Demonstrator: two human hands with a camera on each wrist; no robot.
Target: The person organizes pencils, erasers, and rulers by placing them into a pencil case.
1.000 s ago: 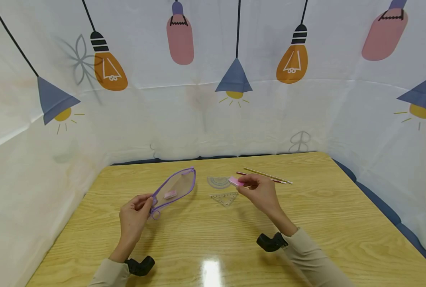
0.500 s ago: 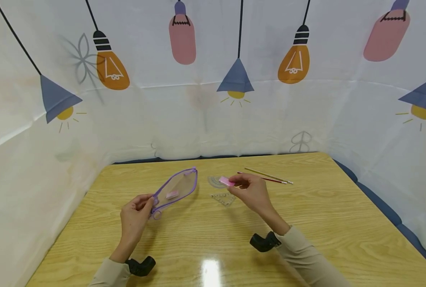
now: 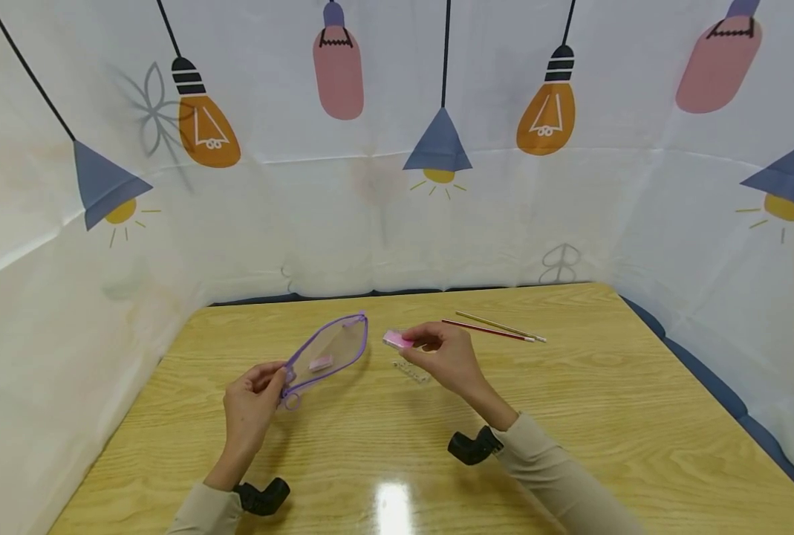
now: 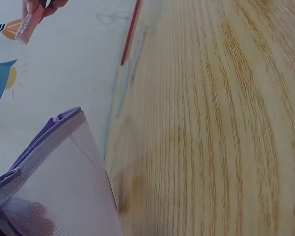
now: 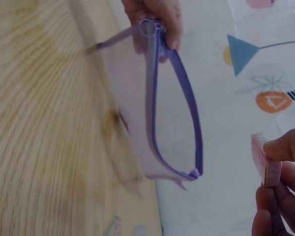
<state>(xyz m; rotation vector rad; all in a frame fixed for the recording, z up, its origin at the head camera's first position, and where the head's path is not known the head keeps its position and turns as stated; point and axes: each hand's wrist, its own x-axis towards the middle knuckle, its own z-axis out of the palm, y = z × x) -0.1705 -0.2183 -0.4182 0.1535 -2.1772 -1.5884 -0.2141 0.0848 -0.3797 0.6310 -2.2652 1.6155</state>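
My left hand pinches the near end of a clear pencil pouch with purple zip trim, holding it open above the wooden table. A small pink item shows inside it. My right hand pinches a pink eraser just right of the pouch's far end. In the right wrist view the eraser sits between my fingertips beside the pouch mouth. The left wrist view shows the pouch mesh and the eraser far off.
Two pencils lie on the table behind my right hand. A clear ruler piece lies under that hand. A printed white cloth walls in the table on three sides.
My right hand has carried the pink eraser leftward, from above the clear rulers to beside the pouch's far end. My left hand has held the pouch still.
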